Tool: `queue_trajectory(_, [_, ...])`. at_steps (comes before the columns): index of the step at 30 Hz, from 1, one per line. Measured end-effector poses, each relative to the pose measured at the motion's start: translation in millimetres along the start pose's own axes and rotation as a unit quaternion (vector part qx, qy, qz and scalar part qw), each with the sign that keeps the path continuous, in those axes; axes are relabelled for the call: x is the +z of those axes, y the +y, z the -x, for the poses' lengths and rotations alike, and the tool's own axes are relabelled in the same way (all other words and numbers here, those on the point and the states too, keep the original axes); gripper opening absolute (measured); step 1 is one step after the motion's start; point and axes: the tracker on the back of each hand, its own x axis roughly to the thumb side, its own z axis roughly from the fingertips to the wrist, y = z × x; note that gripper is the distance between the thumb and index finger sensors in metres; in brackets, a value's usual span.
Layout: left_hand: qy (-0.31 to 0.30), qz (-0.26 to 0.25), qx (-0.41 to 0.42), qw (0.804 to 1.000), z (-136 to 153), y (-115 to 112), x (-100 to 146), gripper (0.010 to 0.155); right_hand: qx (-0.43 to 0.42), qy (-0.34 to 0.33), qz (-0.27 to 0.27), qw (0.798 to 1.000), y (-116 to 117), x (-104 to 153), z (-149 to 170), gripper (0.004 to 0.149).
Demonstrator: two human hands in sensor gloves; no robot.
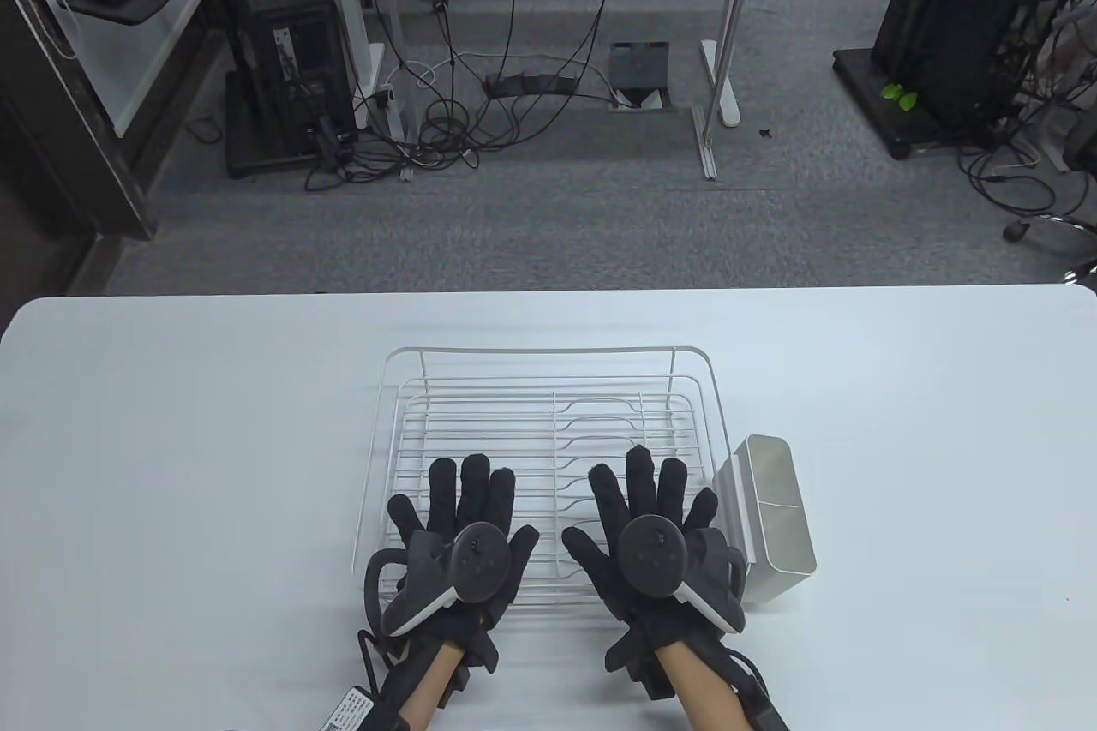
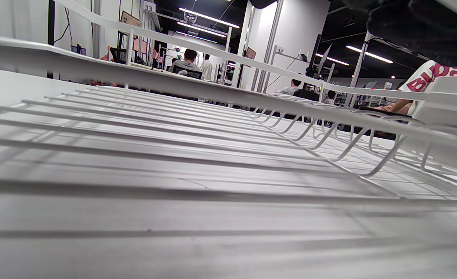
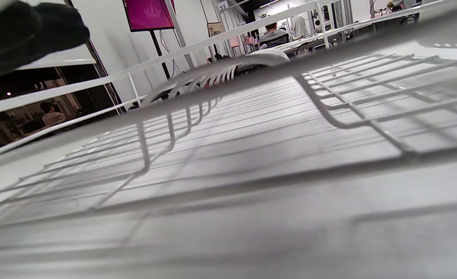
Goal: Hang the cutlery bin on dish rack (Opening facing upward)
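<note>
A white wire dish rack (image 1: pixel 548 397) stands on the white table (image 1: pixel 171 457). A white cutlery bin (image 1: pixel 776 512) sits against the rack's right side, its opening facing up. My left hand (image 1: pixel 463 508) lies flat, fingers spread, over the rack's near left part. My right hand (image 1: pixel 647 500) lies flat, fingers spread, over the rack's near right part, just left of the bin. Neither hand holds anything. The left wrist view shows the rack's wires (image 2: pixel 213 128) from low down and the bin's wall (image 2: pixel 451 104) at right. The right wrist view shows the rack's wires (image 3: pixel 329 112) close up.
The table's far edge (image 1: pixel 548 294) runs behind the rack. Beyond it is grey floor with desks, cables and computer towers. Bare table surface lies left and right of the rack.
</note>
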Motion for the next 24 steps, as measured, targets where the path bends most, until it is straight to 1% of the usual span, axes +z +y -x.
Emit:
queue_trajectory(2, [0.000, 0.000, 0.000, 1.000, 0.0, 0.0, 0.1, 0.070, 0.021, 0.000, 0.002, 1.000, 1.0, 0.3, -1.0, 0.070])
queue_trajectory(8, [0.000, -0.001, -0.001, 1.000, -0.1, 0.0, 0.2, 0.069, 0.028, 0.001, 0.004, 1.000, 2.2, 1.6, -1.7, 0.072])
queue_trajectory(12, [0.000, -0.002, -0.001, 1.000, -0.2, 0.0, 0.4, 0.069, 0.016, 0.000, -0.005, 1.000, 1.8, 0.4, -0.3, 0.072])
queue_trajectory(24, [0.000, -0.002, -0.001, 1.000, -0.2, -0.2, 0.6, 0.069, 0.020, 0.000, -0.001, 1.000, 2.7, 0.0, -0.4, 0.072])
